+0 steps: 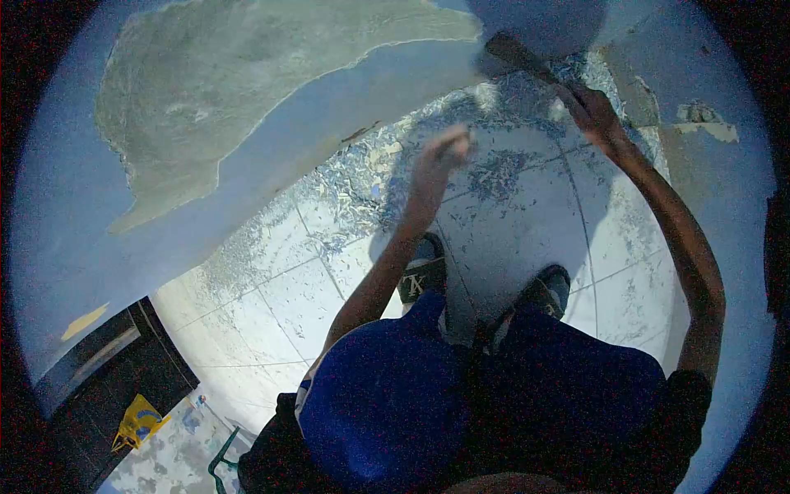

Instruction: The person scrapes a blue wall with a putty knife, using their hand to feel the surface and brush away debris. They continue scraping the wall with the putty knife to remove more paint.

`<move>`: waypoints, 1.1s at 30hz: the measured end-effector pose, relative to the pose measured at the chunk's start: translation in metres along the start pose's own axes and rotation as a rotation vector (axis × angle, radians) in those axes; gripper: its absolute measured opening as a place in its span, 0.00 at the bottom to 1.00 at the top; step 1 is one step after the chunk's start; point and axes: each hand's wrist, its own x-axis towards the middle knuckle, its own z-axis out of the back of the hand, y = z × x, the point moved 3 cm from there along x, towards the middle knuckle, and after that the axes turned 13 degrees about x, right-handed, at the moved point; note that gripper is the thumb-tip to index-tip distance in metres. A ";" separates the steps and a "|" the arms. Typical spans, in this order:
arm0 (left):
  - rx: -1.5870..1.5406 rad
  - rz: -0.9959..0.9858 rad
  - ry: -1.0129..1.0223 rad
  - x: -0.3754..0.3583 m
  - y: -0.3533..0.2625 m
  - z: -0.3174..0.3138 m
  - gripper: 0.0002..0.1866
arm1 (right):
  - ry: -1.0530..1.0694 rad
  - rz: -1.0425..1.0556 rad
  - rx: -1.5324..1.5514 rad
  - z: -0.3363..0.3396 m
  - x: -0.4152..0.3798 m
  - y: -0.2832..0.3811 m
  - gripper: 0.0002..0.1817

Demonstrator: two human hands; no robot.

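Note:
My right hand (pixel 599 122) is closed around the handle of a scraper (pixel 522 59). The tool's dark, wider end points up and left, against the blue wall in a patch of shadow. My left hand (pixel 436 160) hangs over the littered floor, apart from the wall and the scraper. Its fingers look partly curled but are smeared by motion, and whether anything is in them cannot be made out. On the wall (pixel 354 90) a large bare grey patch (pixel 197 99) with a ragged edge shows where the blue coat is gone.
Flakes and chips (pixel 362 185) lie along the wall's foot on the white tiled floor (pixel 288 288). My shoes (pixel 421 276) stand on the tiles. At lower left are a dark doorway (pixel 123 387), a yellow bag (pixel 140 421) and a green curved object (pixel 222 461). Another wall rises at right.

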 end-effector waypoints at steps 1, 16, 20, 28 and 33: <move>0.107 0.038 0.015 -0.015 0.021 -0.003 0.21 | -0.059 0.080 -0.053 0.002 -0.004 -0.011 0.22; 1.080 -0.359 -0.002 -0.137 0.099 0.025 0.20 | 0.153 -0.135 0.030 -0.021 0.043 0.025 0.21; 1.019 -0.367 -0.014 -0.133 0.106 0.026 0.22 | 0.228 -0.073 0.086 -0.026 0.070 0.051 0.19; 0.994 -0.347 0.024 -0.133 0.106 0.029 0.22 | 0.276 0.005 0.269 -0.057 0.097 0.131 0.13; 1.110 -0.312 0.024 -0.135 0.107 0.029 0.22 | 0.098 0.128 0.077 -0.034 0.068 0.087 0.15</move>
